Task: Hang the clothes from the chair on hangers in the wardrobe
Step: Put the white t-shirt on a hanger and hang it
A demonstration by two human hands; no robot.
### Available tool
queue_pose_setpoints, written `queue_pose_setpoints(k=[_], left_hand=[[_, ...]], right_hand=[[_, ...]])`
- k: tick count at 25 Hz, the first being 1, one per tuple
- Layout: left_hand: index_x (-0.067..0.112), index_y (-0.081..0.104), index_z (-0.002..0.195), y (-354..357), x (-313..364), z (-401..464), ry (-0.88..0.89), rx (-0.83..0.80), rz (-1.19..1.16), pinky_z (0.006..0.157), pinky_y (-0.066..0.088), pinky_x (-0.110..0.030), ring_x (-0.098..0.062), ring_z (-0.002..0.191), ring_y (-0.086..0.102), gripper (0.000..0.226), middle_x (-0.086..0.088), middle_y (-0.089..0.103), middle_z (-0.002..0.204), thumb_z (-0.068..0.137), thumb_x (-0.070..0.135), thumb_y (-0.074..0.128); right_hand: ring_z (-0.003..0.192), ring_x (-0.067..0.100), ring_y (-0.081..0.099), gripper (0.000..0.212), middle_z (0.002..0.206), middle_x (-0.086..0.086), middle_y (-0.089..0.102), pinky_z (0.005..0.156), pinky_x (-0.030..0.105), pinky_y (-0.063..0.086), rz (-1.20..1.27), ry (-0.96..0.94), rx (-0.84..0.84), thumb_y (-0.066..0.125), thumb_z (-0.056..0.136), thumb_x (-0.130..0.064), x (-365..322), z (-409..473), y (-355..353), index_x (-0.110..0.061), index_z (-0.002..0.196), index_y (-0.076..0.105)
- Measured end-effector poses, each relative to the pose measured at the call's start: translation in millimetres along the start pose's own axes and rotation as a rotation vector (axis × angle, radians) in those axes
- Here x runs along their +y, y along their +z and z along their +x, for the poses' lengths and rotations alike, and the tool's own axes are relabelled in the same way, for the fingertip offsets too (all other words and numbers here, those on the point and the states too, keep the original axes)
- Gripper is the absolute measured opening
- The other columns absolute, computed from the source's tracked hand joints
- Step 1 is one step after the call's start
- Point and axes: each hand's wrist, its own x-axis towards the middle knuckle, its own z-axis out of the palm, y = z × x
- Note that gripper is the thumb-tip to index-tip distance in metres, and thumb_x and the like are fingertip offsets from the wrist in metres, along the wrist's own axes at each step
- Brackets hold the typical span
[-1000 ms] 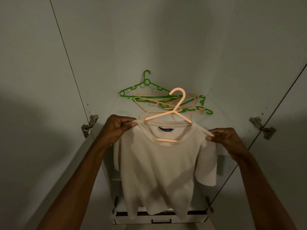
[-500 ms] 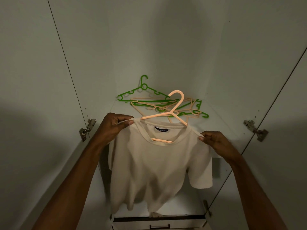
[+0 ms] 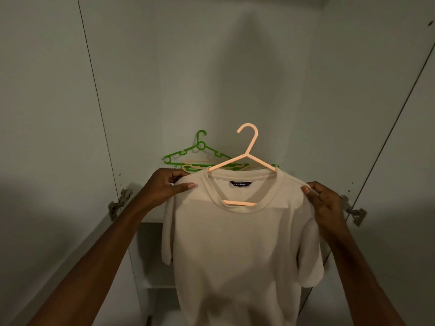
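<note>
A cream T-shirt (image 3: 237,243) is held up between the two hands in front of the open wardrobe (image 3: 235,78), already threaded onto a peach hanger (image 3: 246,158) whose hook rises above the collar and whose lower bar is seen through the neck opening. The left shoulder of the shirt is pinched by the left hand (image 3: 168,185), the thumb laid flat on the front of the fabric and the fingers curled behind it. The right shoulder seam is gripped by the right hand (image 3: 323,203), the thumb pressed on top and the fingers folded round the cloth beneath. A small dark label (image 3: 240,184) is shown inside the back of the collar, midway between the hands. The body of the shirt is hung straight down below both hands, with one short sleeve draped under each wrist. Just beyond the left hand, on the wardrobe shelf (image 3: 150,220), a green hanger (image 3: 197,151) is laid among other peach hangers, mostly hidden behind the shirt. A metal door hinge (image 3: 118,203) is mounted outside the left forearm, and a second hinge (image 3: 353,210) is fixed just outside the right hand. The scene is dimly lit.
</note>
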Motion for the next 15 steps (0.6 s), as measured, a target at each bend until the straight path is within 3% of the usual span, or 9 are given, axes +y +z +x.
queue_pose_setpoints(k=[5, 7, 10, 12, 15], left_hand=[[0.027, 0.082, 0.092, 2, 16, 25, -0.019, 0.097, -0.175, 0.087, 0.055, -0.018, -0.01, 0.094, 0.073, 0.015, 0.004, 0.079, 0.097, 0.087, 0.013, 0.078], [0.029, 0.082, 0.087, 5, 29, 46, -0.019, 0.18, -0.206, 0.086, 0.055, -0.02, -0.011, 0.09, 0.074, 0.016, 0.003, 0.079, 0.093, 0.084, 0.013, 0.081], [0.013, 0.08, 0.092, 11, 48, 83, -0.004, 0.283, -0.189, 0.082, 0.054, -0.02, -0.011, 0.081, 0.072, 0.012, -0.005, 0.078, 0.088, 0.082, 0.018, 0.084], [0.012, 0.08, 0.092, 14, 58, 108, 0.022, 0.306, -0.117, 0.075, 0.051, -0.012, -0.007, 0.077, 0.071, 0.016, -0.002, 0.078, 0.085, 0.082, 0.024, 0.084], [0.015, 0.081, 0.09, 17, 79, 148, 0.072, 0.297, -0.135, 0.074, 0.052, -0.012, -0.008, 0.078, 0.073, 0.015, 0.001, 0.078, 0.083, 0.081, 0.026, 0.085]], right_hand=[[0.079, 0.024, 0.06, 0.02, 0.087, 0.022, 0.066, 0.075, 0.033, 0.046, -0.02, -0.033, 0.054, 0.056, 0.104, -0.016, -26, 29, -30, -0.003, 0.093, 0.067], [0.076, 0.019, 0.059, 0.02, 0.082, 0.015, 0.066, 0.07, 0.026, 0.046, -0.028, -0.059, 0.088, 0.056, 0.103, -0.013, -42, 40, -38, -0.002, 0.09, 0.066], [0.068, 0.007, 0.056, 0.02, 0.074, 0.0, 0.064, 0.06, 0.016, 0.044, -0.036, -0.099, 0.144, 0.055, 0.103, -0.009, -66, 60, -51, 0.001, 0.088, 0.065], [0.066, 0.004, 0.058, 0.019, 0.073, -0.006, 0.066, 0.06, 0.014, 0.044, -0.069, -0.121, 0.157, 0.055, 0.102, -0.009, -74, 77, -63, -0.002, 0.088, 0.067], [0.067, 0.006, 0.059, 0.019, 0.073, -0.007, 0.068, 0.061, 0.015, 0.046, -0.112, -0.158, 0.188, 0.057, 0.102, -0.009, -83, 112, -87, -0.005, 0.088, 0.069]])
